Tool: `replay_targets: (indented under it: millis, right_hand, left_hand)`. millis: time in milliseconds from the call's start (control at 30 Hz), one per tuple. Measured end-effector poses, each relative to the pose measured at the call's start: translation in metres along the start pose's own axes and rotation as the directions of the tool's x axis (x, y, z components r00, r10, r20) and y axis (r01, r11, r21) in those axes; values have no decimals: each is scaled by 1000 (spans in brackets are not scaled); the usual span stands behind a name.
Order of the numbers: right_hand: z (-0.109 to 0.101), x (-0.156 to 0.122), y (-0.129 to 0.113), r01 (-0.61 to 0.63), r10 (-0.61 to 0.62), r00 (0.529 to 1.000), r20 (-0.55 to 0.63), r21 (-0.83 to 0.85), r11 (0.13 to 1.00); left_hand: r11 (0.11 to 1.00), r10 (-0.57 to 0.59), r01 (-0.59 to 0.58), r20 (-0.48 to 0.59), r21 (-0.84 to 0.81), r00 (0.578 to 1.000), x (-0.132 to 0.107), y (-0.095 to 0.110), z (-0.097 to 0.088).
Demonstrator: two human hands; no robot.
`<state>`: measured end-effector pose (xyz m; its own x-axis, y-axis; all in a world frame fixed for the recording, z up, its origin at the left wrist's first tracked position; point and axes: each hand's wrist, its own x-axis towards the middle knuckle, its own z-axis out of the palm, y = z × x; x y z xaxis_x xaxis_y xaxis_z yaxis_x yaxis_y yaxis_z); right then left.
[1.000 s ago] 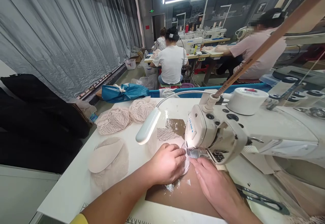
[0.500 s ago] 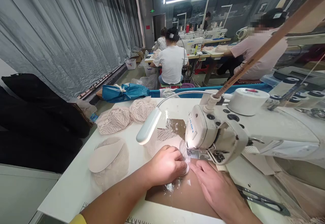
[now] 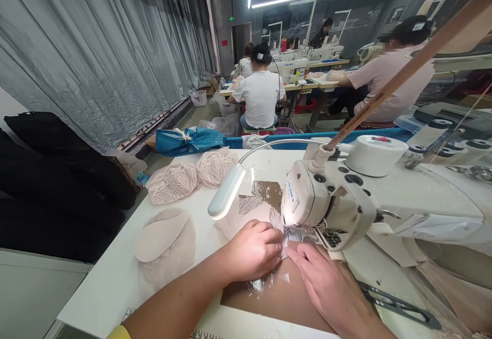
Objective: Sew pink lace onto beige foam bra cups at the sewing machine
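Just left of the sewing machine's needle area (image 3: 286,229), my left hand (image 3: 255,249) is closed on a pale lace piece (image 3: 275,218) that lies partly under the machine head (image 3: 305,195). My right hand (image 3: 325,280) is on the near side of the needle, its finger and thumb tips pressed together at the lace's edge. Its other fingers are curled. A smooth beige cup lining (image 3: 249,218) spreads beyond my left hand. Both hands rest over a brown, shiny sheet (image 3: 265,298) on the table. The needle tip itself is hard to make out.
A lamp (image 3: 226,193) hangs over the table's left part. Lace cups (image 3: 172,183) lie at the back left, a beige cup piece with lace (image 3: 165,241) nearer. Black thread snips or a similar flat tool (image 3: 400,303) lie at right. A co-worker (image 3: 261,93) sits ahead.
The lace loop that stood out by my left fingers is now flatter and mostly covered by them. My left fingers have shifted slightly. A far person at the back leans differently.
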<state>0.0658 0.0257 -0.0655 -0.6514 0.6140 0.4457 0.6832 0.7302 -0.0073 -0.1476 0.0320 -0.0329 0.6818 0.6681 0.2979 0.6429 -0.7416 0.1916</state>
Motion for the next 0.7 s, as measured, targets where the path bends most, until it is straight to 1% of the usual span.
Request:
replay_targets:
  millis: [100,167,333,500,700]
  right_hand:
    - [2,-2,0,-12,12,1000,11,-20,1000]
    - [3,-3,0,-25,25,1000,-3,-32,999]
    - [3,-2,-1,-54,53,999,-11,-35,998]
    - [2,1,-2,-95,96,995,12,-37,995]
    - [0,5,0,-77,77,997,-7,-22,997]
  left_hand:
    - [999,22,-23,27,29,999,-1,0,1]
    - [998,26,-28,38,51,999,-1,1,2]
    - [996,0,-3,37,90,999,1,4,6]
    - [998,-32,32,2,54,999,2,1,8]
    - [998,-65,65,-50,12,997,4,-11,12]
